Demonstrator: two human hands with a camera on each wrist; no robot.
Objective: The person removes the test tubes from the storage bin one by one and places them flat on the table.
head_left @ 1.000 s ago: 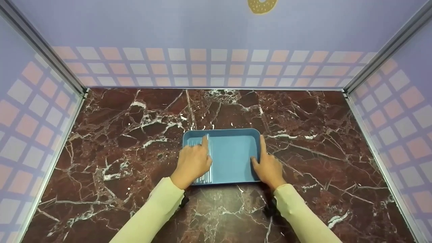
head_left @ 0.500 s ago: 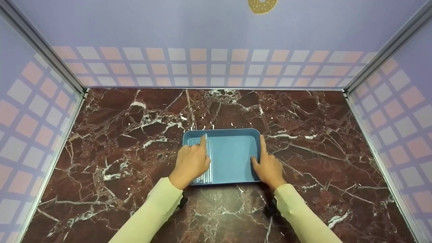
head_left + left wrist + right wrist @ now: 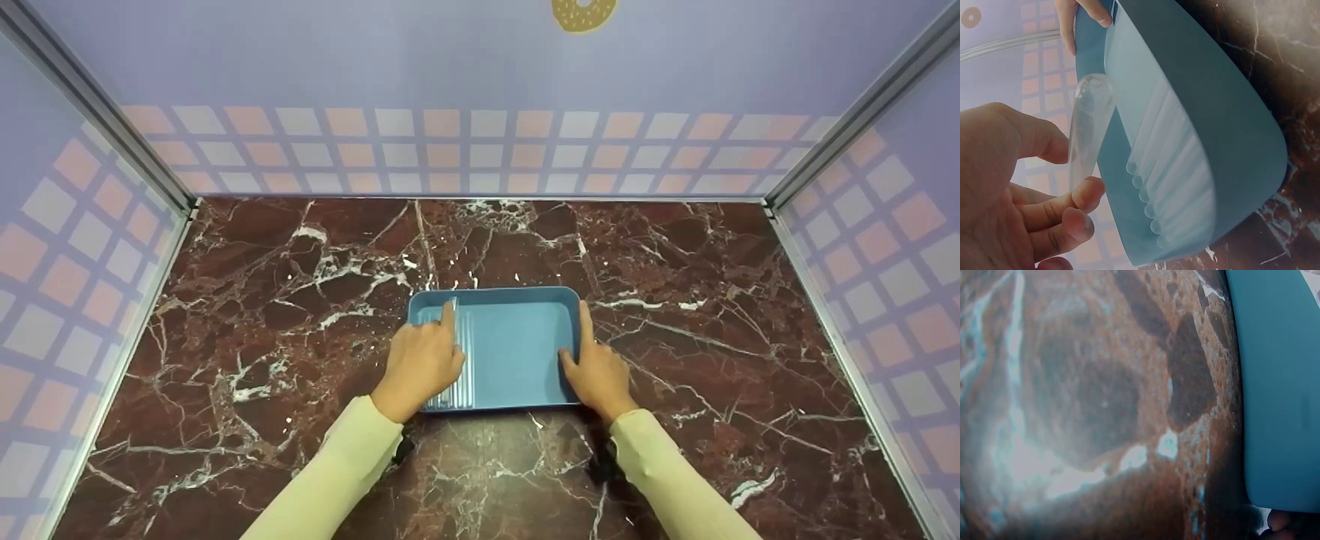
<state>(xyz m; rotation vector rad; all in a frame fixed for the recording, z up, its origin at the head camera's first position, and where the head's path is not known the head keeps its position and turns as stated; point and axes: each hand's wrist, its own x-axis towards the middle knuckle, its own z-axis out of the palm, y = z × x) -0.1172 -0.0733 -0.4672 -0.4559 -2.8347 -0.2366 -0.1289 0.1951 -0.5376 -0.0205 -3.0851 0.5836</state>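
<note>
A shallow blue tray [image 3: 517, 352] lies on the marbled table, with several clear test tubes [image 3: 465, 375] side by side in its left part. Above these tubes, my left hand [image 3: 420, 364] pinches one clear round-ended test tube [image 3: 1086, 135] between thumb and fingers; the left wrist view shows it raised off the others. At the tray's right side, my right hand [image 3: 600, 375] grips the wall, thumb inside and fingers outside. The right wrist view catches mostly table, the tray's outer wall [image 3: 1280, 394] and a bit of fingertips at the lower edge.
Dark red marbled table surface [image 3: 262, 315] surrounds the tray. A checkered back wall [image 3: 480, 150] and side walls [image 3: 82, 240] enclose the table at the back, left and right.
My left hand has shifted slightly to the left with the held test tube, uncovering more of the tubes in the tray. My right hand stays on the tray's right wall.
</note>
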